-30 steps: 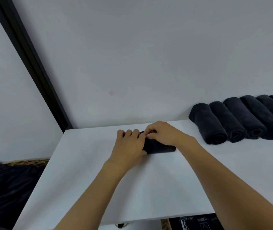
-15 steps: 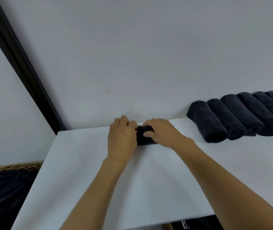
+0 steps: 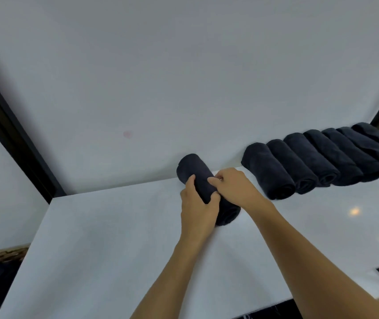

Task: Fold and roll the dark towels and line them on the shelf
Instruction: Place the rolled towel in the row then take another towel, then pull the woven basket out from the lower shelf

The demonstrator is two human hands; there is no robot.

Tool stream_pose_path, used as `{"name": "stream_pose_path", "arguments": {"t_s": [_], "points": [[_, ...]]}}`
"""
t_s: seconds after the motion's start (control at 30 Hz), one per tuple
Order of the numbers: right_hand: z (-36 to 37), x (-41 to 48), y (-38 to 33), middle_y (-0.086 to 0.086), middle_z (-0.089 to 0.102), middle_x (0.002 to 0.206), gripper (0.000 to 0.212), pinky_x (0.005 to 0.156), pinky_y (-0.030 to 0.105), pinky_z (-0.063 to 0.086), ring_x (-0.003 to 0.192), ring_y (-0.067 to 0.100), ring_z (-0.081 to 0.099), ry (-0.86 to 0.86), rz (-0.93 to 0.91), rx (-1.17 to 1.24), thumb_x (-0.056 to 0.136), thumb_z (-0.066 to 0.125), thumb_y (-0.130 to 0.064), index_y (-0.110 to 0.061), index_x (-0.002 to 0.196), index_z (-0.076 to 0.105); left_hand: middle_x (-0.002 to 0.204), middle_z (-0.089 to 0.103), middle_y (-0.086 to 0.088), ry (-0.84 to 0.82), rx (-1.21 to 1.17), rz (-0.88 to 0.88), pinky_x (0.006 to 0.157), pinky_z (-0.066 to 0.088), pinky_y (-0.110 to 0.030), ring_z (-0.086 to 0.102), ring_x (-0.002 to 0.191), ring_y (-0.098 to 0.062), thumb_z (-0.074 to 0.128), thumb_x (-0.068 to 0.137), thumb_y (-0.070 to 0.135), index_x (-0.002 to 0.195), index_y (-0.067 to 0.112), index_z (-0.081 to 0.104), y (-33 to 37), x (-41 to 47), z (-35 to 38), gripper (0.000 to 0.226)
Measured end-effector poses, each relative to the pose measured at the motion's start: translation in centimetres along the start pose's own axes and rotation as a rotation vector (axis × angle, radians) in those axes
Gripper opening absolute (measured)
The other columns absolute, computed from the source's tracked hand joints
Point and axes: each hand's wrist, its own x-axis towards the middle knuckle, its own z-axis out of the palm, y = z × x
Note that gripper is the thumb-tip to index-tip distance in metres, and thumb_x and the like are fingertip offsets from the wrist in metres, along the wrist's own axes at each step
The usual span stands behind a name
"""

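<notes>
– White shelf (image 3: 114, 238) against a plain pale wall (image 3: 183, 77), with a black frame (image 3: 11, 139) running up the corner. Where is the towel being worked on?

– It's the rolled towel (image 3: 195, 171), dark, lying on the shelf off the open end of the row of rolled towels (image 3: 299, 164). It's near the row, but bare shelf shows between them. Its far end points at the wall, angled much as the rolls in the row are.

– And the hands?

– Both hold it. The left hand (image 3: 197, 208) wraps round the roll from the side away from the row. The right hand (image 3: 234, 189) grips it from the row's side, fingertips pinching the cloth on top.

– So which step is this?

– Folding and rolling look finished for this towel. I'd judge this is the placing step, with the roll being squared up before it joins the line.

– What does the next move call for?

– Carrying or sliding it across the gap until it touches the end roll of the row. It should lie parallel to that roll, with its back end by the wall like the others and its near end level with theirs. That needs a firm grip, or the loose outer edge could spring open. I can't tell where that edge lies, because the hands cover the middle of the roll.
</notes>
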Motion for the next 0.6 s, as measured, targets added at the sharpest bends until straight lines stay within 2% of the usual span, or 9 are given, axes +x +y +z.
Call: {"name": "stream_pose_path", "arguments": {"t_s": [0.07,0.13,0.27,0.37,0.47,0.53,0.6], "points": [[-1.5,-0.5,1.2,0.004,0.066,0.097,0.026,0.063,0.028,0.045,0.084,0.02,0.063,0.075,0.031,-0.009,0.096,0.053,-0.035,-0.014,0.109,0.061,0.153,0.03,0.0,-0.073,-0.032,0.0,0.091,0.035,-0.021,0.042,0.132,-0.015,0.06,0.089,0.028,0.154,0.028,0.016,0.9,0.8,1.8,0.078],[-3.2,-0.6,2.4,0.003,0.065,0.107,0.03,0.068,0.027,0.046,0.09,0.019,0.062,0.141,0.029,-0.028,0.096,0.055,-0.031,-0.016,0.122,0.058,0.155,0.029,-0.002,-0.133,-0.051,-0.005,0.089,0.035,-0.02,0.041,0.133,-0.016,0.064,0.087,0.027,0.154,0.026,0.015,1.8,1.8,3.7,0.083],[-6.1,-0.8,4.4,0.005,0.069,0.1,0.02,0.08,0.038,0.054,0.087,0.023,0.066,0.201,-0.032,-0.195,0.097,0.054,-0.017,-0.013,0.111,0.068,0.155,0.03,-0.005,-0.202,-0.013,0.025,0.089,0.036,-0.023,0.041,0.134,-0.02,0.069,0.084,0.034,0.155,0.023,0.015,3.3,3.7,7.6,0.089],[-6.9,-0.6,4.7,0.006,0.07,0.094,0.022,0.078,0.041,0.053,0.082,0.022,0.064,0.149,-0.097,-0.259,0.098,0.05,-0.022,-0.013,0.104,0.069,0.154,0.031,-0.009,-0.2,-0.001,0.015,0.097,0.041,-0.028,0.045,0.133,-0.025,0.064,0.087,0.036,0.155,0.021,0.017,3.8,4.8,9.8,0.084],[-7.0,0.0,4.9,0.005,0.068,0.086,0.028,0.075,0.043,0.052,0.077,0.021,0.062,0.113,-0.132,-0.312,0.1,0.045,-0.029,-0.013,0.096,0.068,0.155,0.032,-0.009,-0.184,-0.005,0.051,0.097,0.041,-0.027,0.045,0.134,-0.024,0.062,0.09,0.033,0.155,0.018,0.019,3.4,5.0,10.4,0.079],[-6.6,0.3,4.8,0.003,0.066,0.085,0.029,0.074,0.043,0.052,0.077,0.022,0.061,0.095,-0.151,-0.383,0.102,0.041,-0.027,-0.013,0.093,0.066,0.157,0.029,-0.007,-0.183,-0.006,0.054,0.099,0.037,-0.025,0.041,0.137,-0.023,0.06,0.091,0.031,0.155,0.017,0.018,3.0,5.5,10.4,0.077],[-6.3,0.6,4.5,0.003,0.064,0.088,0.03,0.073,0.043,0.052,0.079,0.023,0.06,0.077,-0.186,-0.498,0.103,0.038,-0.024,-0.013,0.095,0.064,0.155,0.032,-0.008,-0.188,-0.023,0.05,0.107,0.038,-0.03,0.04,0.138,-0.023,0.061,0.089,0.037,0.153,0.014,0.024,2.9,5.9,10.3,0.078]]}}
